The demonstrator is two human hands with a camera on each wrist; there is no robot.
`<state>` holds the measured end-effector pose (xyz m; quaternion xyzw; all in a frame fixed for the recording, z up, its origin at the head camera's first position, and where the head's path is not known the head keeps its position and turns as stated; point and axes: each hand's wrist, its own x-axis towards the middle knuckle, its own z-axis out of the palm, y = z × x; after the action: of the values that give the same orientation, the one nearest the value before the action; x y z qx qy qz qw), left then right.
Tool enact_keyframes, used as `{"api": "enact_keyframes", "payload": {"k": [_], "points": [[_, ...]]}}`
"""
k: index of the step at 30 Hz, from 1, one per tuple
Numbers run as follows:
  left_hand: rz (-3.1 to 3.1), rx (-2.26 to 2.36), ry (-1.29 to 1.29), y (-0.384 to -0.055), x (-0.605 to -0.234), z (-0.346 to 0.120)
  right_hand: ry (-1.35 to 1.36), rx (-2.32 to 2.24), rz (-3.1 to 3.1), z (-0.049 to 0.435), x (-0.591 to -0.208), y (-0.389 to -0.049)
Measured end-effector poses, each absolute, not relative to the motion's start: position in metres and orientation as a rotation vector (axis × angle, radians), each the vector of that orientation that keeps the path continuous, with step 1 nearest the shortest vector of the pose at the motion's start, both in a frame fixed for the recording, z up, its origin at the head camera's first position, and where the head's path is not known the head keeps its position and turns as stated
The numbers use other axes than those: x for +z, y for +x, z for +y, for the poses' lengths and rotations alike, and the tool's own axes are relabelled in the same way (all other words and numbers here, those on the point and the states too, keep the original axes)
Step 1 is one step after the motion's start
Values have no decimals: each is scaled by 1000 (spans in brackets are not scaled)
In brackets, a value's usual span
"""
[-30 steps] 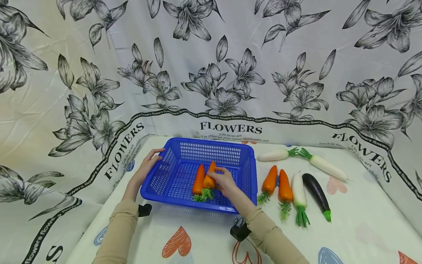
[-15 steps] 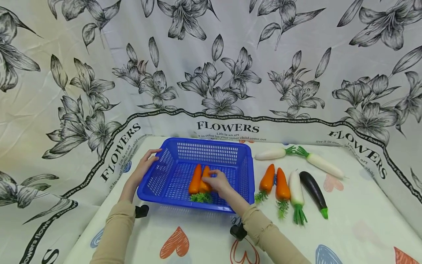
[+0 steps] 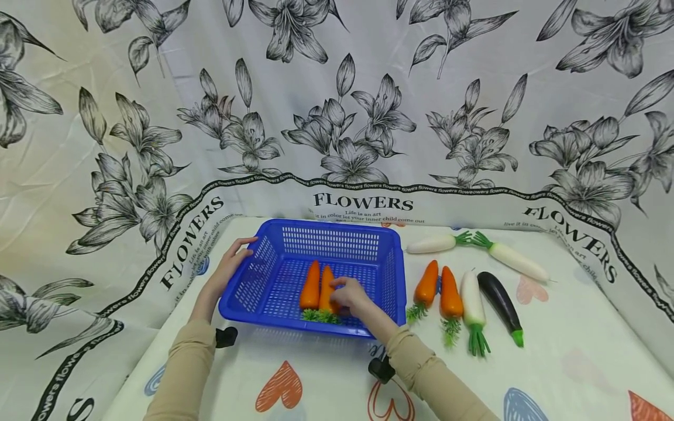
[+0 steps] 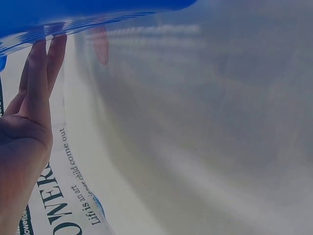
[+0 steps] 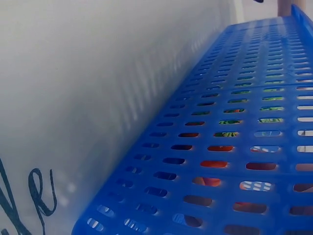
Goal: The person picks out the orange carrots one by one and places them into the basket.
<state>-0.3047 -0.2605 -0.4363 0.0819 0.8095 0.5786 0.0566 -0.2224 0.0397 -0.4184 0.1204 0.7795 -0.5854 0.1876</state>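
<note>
A blue plastic basket (image 3: 247,317) with slotted walls stands on the table. My left hand (image 3: 226,266) is at its left side, fingers on the rim. In the left wrist view those fingers (image 4: 38,81) reach up straight, their tips right at the basket's underside. Inside the basket an orange toy carrot (image 3: 310,286) lies with its leafy end toward me. Close along its right side lies a second carrot (image 3: 325,286). My right hand (image 3: 350,297) is over this second carrot, fingers curled at its right side and hiding part of it. In the right wrist view the basket wall (image 5: 220,156) hides the hand.
To the basket's right lie two more carrots (image 3: 427,283), a white radish (image 3: 473,298) and a dark eggplant (image 3: 500,301). Behind them are another radish (image 3: 432,244) and a third radish (image 3: 518,261). A floral curtain (image 3: 347,117) hangs behind the table.
In the basket, the second carrot has come down and to the left under my right hand, now lying alongside the first. My left hand stays at the basket's left rim. The view has shifted slightly.
</note>
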Motion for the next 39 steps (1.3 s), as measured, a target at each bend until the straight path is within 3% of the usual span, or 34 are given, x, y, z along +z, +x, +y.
{"api": "enact_keyframes", "payload": {"k": [27, 39], "points": [[2474, 1732, 267, -303, -435, -260, 346, -1660, 2122, 38, -419, -223], [2452, 1749, 257, -301, -433, -260, 164, -1585, 2105, 36, -422, -226]]}}
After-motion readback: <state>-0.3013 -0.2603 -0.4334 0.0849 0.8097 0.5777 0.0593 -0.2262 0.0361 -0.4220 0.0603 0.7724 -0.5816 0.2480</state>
